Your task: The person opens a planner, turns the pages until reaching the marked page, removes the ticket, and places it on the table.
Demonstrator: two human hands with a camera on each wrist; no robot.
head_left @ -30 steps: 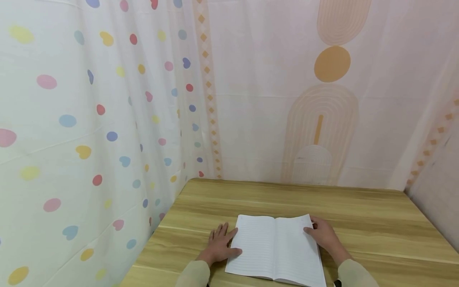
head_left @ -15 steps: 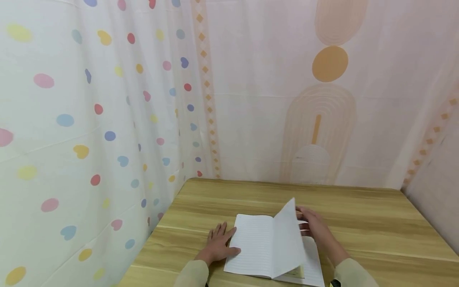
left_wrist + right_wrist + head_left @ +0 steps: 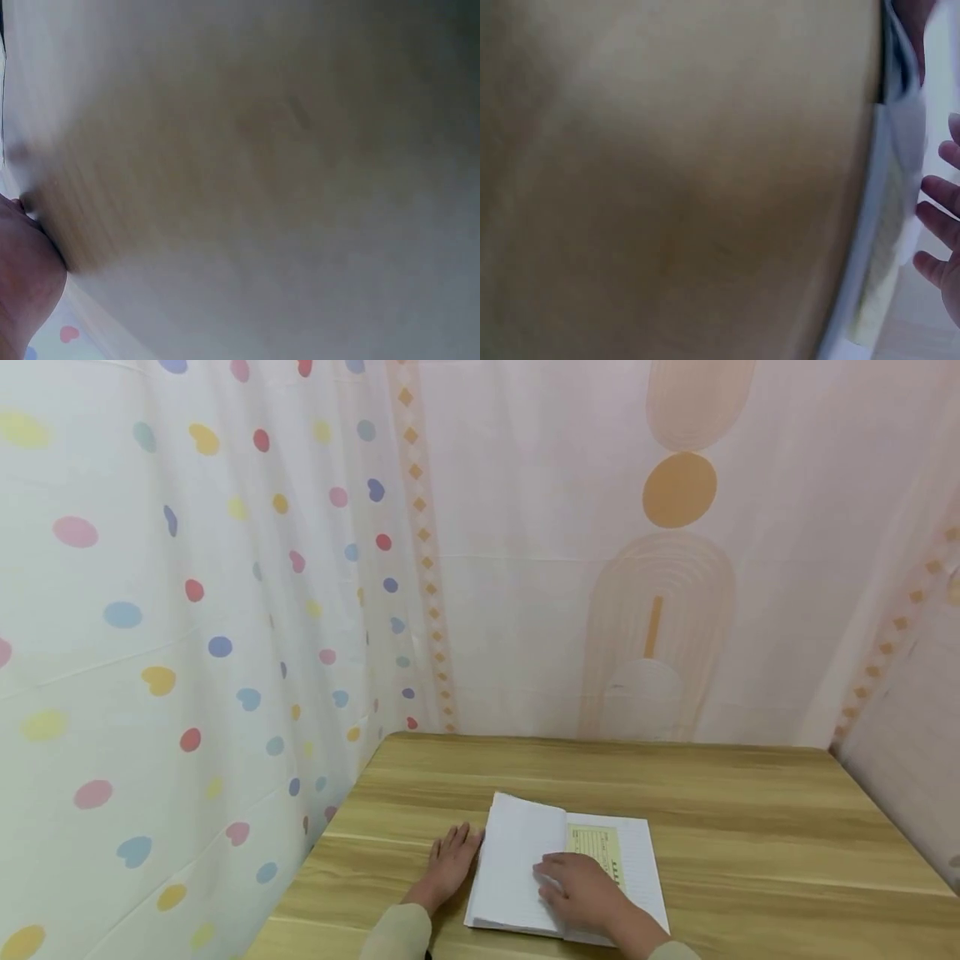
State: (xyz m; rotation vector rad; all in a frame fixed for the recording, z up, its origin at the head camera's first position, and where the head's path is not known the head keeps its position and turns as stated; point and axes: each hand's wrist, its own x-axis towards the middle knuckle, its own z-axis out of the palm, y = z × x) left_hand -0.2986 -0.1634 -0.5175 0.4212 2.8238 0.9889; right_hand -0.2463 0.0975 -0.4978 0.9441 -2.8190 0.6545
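An open notebook (image 3: 521,843) with lined white pages lies on the wooden table, its left side raised into a thicker, slightly lifted stack. On the right page rests a pale yellow printed slip of paper (image 3: 594,841), partly covered by my right hand (image 3: 581,889). That hand reaches over the middle of the notebook, its fingers loosely spread at the left page and gripping nothing. In the right wrist view its fingertips (image 3: 937,196) are apart, beside the pages. My left hand (image 3: 452,862) lies flat on the table along the notebook's left edge, fingers extended.
The wood-grain table (image 3: 750,835) reaches back to a pale patterned curtain (image 3: 525,635). A dotted curtain (image 3: 180,693) hangs along the left side. Both wrist views are mostly blurred tabletop.
My right hand has moved left from the right page's edge, turning the page over onto the left side. The yellow slip is now uncovered. My left thumb no longer lies over the page.
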